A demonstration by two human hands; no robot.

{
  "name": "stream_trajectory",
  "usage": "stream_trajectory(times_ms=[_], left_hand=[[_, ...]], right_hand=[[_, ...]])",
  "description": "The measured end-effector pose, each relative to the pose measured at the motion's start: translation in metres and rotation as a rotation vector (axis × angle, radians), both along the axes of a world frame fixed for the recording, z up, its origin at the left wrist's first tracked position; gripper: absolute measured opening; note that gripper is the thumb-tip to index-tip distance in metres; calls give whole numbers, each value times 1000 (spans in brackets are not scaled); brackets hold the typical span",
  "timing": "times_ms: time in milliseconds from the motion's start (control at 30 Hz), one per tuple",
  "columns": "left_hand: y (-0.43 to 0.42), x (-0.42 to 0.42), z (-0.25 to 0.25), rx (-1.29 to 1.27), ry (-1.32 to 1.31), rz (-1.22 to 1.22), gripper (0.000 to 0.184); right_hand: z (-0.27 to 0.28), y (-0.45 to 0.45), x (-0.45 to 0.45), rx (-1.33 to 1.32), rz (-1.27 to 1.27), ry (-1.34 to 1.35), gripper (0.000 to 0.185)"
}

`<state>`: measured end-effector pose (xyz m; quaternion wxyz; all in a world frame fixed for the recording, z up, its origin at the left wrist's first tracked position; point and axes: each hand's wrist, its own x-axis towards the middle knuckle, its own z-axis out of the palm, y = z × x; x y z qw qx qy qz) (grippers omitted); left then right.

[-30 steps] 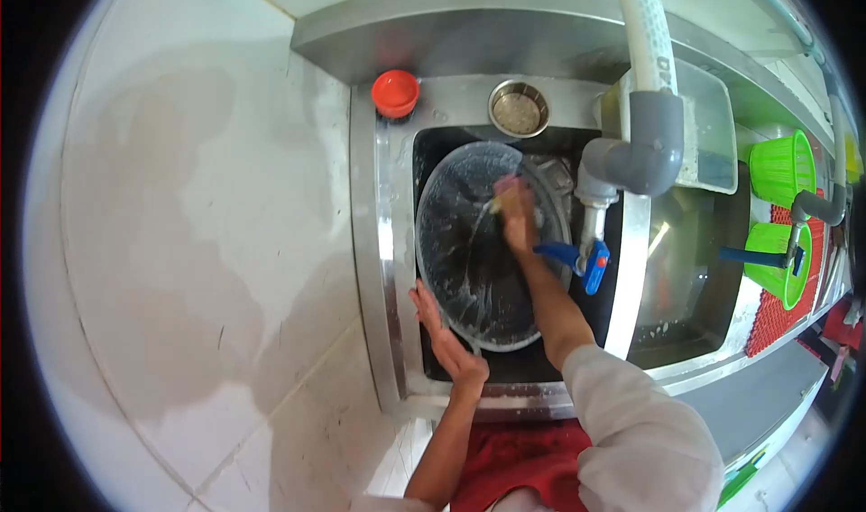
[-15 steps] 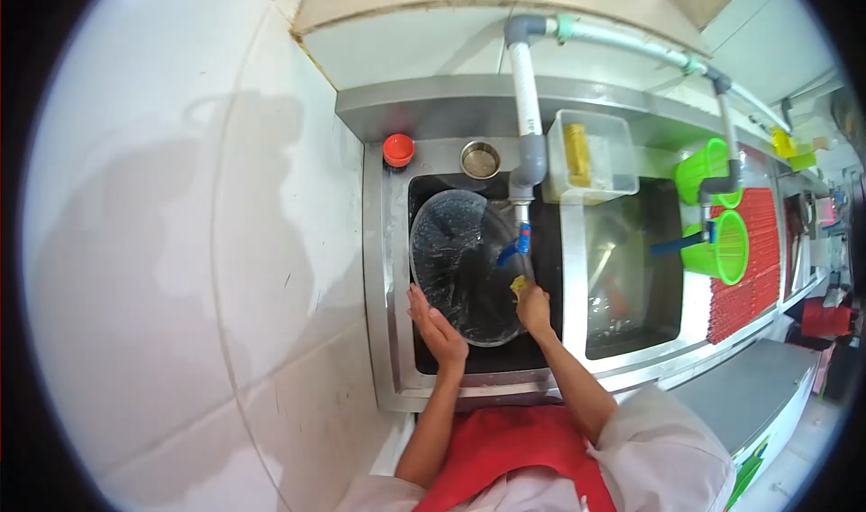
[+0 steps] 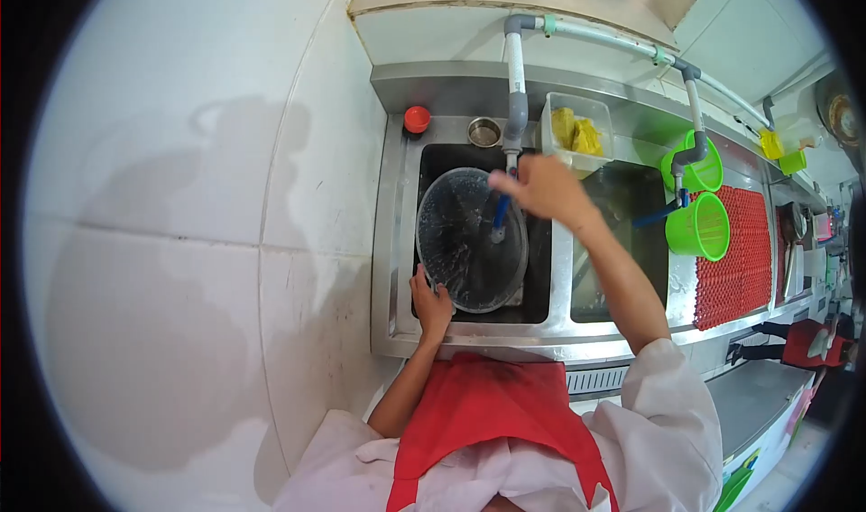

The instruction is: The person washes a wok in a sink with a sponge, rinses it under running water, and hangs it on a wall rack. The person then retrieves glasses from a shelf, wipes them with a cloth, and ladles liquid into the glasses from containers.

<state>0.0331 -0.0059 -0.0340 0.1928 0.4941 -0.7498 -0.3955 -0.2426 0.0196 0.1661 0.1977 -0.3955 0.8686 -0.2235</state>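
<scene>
A large round clear basin [image 3: 465, 282], streaked with suds and tilted, sits in the left sink. My left hand [image 3: 433, 308] grips its near left rim, fingers on one side and thumb on the other. Over the tap with the blue lever [image 3: 502, 211] is my right hand [image 3: 547, 190], thumb stretched to the left. Its other fingers are hidden, so I cannot tell whether it grasps the tap. Yellow scouring cloths [image 3: 577, 133] lie in a clear plastic box [image 3: 585, 163] behind the sinks, just beyond my right hand.
A red cup [image 3: 417, 119] and a round metal drain strainer [image 3: 484, 132] stand on the back ledge. The right sink [image 3: 622, 277] holds cloudy water. Green baskets [image 3: 699, 227] and a red mat [image 3: 735, 259] lie farther right. White pipes [image 3: 516, 65] run above; another person [image 3: 807, 342] is at far right.
My right hand has left the basin, risen to the tap and no longer holds the yellow cloth; a second yellow piece shows in the box. My left hand now grips the rim. The view has shifted.
</scene>
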Motion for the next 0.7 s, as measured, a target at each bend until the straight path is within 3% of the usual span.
stream_trajectory(times_ms=[67, 200, 267, 400, 467, 533, 600, 700], left_hand=[[0, 5, -2, -14, -40, -37, 61], [-1, 14, -6, 22, -86, -87, 63], [-1, 18, -8, 293, -181, -115, 65], [3, 23, -13, 178, -123, -126, 67], [7, 21, 1, -34, -135, -75, 62], [7, 13, 40, -150, -126, -67, 55], [8, 4, 45, -267, -116, -61, 47], [2, -25, 32, 159, 297, -70, 23]], right_hand=[[-31, -3, 22, 46, 39, 314, 31], [-37, 0, 12, 105, 58, 339, 20], [-36, 6, -5, -4, 366, 495, 14], [-51, 22, -22, -115, 495, 494, 15], [-80, 36, -7, -524, 85, -129, 31], [-152, 43, 11, -756, -358, -993, 41], [-216, 42, 16, -514, -650, -1645, 42], [-330, 13, 38, -728, -902, -1844, 36]])
